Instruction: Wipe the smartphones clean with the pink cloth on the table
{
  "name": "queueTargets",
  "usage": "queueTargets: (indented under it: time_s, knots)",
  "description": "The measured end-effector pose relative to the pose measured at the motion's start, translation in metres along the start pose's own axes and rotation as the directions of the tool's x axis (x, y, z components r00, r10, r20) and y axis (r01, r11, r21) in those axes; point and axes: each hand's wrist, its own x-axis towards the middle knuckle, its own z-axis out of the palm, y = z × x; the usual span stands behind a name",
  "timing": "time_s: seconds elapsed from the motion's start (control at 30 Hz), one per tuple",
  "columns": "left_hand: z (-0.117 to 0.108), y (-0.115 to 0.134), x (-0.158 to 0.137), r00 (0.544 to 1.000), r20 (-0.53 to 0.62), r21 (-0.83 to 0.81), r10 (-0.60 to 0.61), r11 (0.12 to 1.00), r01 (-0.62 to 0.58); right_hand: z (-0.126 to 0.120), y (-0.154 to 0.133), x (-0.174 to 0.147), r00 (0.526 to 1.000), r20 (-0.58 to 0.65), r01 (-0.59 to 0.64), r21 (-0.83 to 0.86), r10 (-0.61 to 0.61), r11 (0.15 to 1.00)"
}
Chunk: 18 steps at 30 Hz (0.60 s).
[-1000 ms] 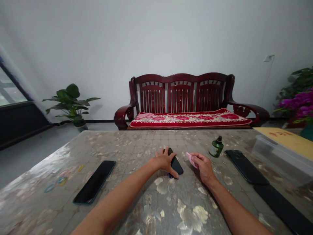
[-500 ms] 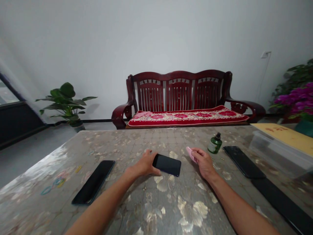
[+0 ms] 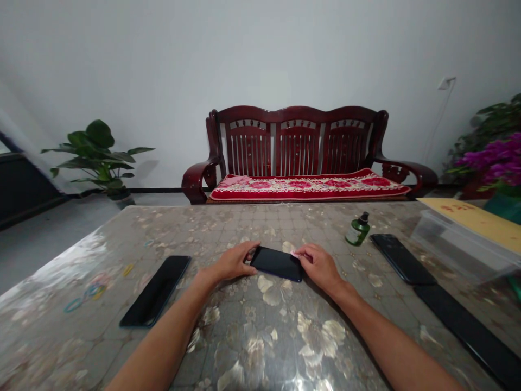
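Note:
A black smartphone [image 3: 275, 263] lies screen up, crosswise, in the middle of the patterned table [image 3: 244, 336]. My left hand [image 3: 236, 262] grips its left end between thumb and fingers. At the phone's right end is my right hand [image 3: 319, 266], its fingers pinched on a small pink cloth [image 3: 296, 253] against the screen's upper right corner. Most of the cloth is hidden under those fingers. Beyond the right hand stands a green bottle [image 3: 357, 230] with a black top.
Another phone [image 3: 157, 293] lies left, near several coloured bands [image 3: 91, 290]. Two more dark phones [image 3: 401, 259] lie end to end on the right. A clear plastic box [image 3: 456, 247] with a yellow envelope [image 3: 474, 220] stands at the right. A wooden bench [image 3: 295, 146] stands behind the table.
My right hand has moved left with the pink cloth, from beside the phone onto its right end. My left hand stays at the phone's left end. The view has tilted slightly down.

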Motion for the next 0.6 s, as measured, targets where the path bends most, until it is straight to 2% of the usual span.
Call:
queueTargets:
  time_s: [0.2,0.47,0.6]
  knots:
    - [0.005,0.002,-0.005,0.998,-0.024,0.021,0.064,0.998,-0.064,-0.007,-0.007,-0.006,0.994,0.027,0.106,-0.108,-0.103,0.988]
    - [0.008,0.004,-0.005,0.999,-0.022,-0.007,0.026,1.000,-0.026,-0.008,-0.007,-0.008,0.986,0.061,0.167,-0.204,-0.158,0.965]
    - [0.008,0.006,-0.007,0.999,-0.041,-0.028,0.023,0.999,-0.024,-0.011,-0.010,-0.014,0.962,0.100,0.270,-0.237,-0.253,0.933]
